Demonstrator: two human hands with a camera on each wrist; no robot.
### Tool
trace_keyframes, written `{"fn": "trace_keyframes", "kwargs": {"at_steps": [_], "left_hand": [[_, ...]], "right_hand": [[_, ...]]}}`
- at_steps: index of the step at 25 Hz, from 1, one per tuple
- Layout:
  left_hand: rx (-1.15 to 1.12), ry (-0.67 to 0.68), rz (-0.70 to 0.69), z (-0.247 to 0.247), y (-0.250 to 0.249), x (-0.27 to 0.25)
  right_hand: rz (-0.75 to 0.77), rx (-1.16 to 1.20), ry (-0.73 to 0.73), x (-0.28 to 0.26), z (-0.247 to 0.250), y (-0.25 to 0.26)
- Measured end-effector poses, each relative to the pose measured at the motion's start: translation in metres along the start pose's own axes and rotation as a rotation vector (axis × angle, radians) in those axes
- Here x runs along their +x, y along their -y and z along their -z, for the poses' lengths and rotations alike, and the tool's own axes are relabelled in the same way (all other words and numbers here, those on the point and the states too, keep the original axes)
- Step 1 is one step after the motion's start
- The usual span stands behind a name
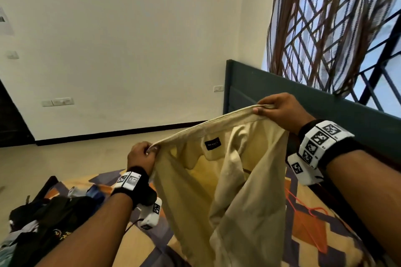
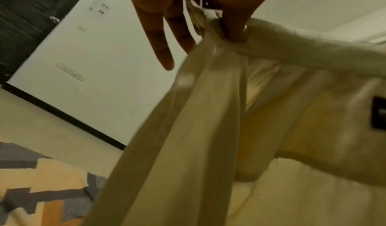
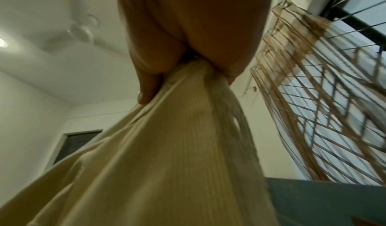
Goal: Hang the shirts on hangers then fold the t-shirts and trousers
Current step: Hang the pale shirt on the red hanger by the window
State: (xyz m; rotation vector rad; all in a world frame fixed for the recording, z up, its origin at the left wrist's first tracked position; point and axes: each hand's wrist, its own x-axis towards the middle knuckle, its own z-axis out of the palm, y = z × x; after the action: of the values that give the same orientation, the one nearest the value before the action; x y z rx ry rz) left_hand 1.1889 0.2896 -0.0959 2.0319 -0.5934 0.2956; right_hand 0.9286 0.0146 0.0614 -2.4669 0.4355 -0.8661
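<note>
A cream shirt [image 1: 234, 182] hangs stretched between both hands above the bed, its inside and a black neck label facing me. My left hand [image 1: 144, 155] pinches one end of its top edge. My right hand [image 1: 280, 110] grips the other end, higher up. In the left wrist view the shirt [image 2: 198, 130] is pinched by thumb and forefinger while the other fingers [image 2: 160, 48] stick out straight. In the right wrist view the bunched cloth [image 3: 177, 147] runs down from the closed fingers [image 3: 146, 87]. An orange hanger [image 1: 308, 223] lies on the bed under my right forearm.
A pile of dark and mixed clothes [image 1: 43, 219] lies at the bed's left end. The bedsheet [image 1: 338, 243] has an orange, cream and purple zigzag pattern. A dark green headboard [image 1: 282, 91] stands to the right below a grilled window with a sheer curtain [image 1: 325, 24].
</note>
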Motion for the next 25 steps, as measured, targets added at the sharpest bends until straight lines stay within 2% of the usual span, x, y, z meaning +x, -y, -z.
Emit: {"fn": "trace_keyframes", "kwargs": {"at_steps": [2,4,6,8,9,11,13,16,18,20,22,25], "left_hand": [[-0.149,0.052,0.031,0.027,0.008,-0.006],[-0.376,0.166,0.09,0.057,0.008,-0.009],[-0.557,0.311,0.156,0.089,-0.002,-0.005],[-0.634,0.478,0.163,0.12,-0.02,0.0],[-0.632,0.532,0.13,0.134,-0.03,0.003],[-0.564,0.545,-0.019,0.151,-0.049,0.012],[-0.486,0.524,-0.14,0.151,-0.064,0.026],[-0.394,0.499,-0.144,0.114,-0.061,0.056],[-0.285,0.51,-0.081,0.063,-0.038,0.071],[-0.098,0.557,-0.01,-0.008,-0.002,0.077],[0.098,0.604,0.077,-0.093,0.048,0.074],[0.252,0.643,0.282,-0.204,0.121,0.051]], "right_hand": [[-0.096,0.017,0.098,-0.017,-0.013,-0.002],[-0.158,0.038,0.186,-0.029,-0.023,0.002],[-0.194,0.051,0.221,-0.036,-0.022,0.009],[-0.236,0.118,0.299,-0.042,-0.009,0.017],[-0.262,0.154,0.384,-0.044,0.001,0.021],[-0.329,0.2,0.585,-0.045,0.02,0.028],[-0.34,0.201,0.665,-0.034,0.035,0.024],[-0.331,0.274,0.585,-0.007,0.035,-0.004],[-0.366,0.319,0.533,0.008,0.008,-0.049],[-0.43,0.274,0.536,0.018,-0.04,-0.118],[-0.465,0.149,0.575,0.023,-0.106,-0.208],[-0.543,0.029,0.649,0.012,-0.206,-0.329]]}}
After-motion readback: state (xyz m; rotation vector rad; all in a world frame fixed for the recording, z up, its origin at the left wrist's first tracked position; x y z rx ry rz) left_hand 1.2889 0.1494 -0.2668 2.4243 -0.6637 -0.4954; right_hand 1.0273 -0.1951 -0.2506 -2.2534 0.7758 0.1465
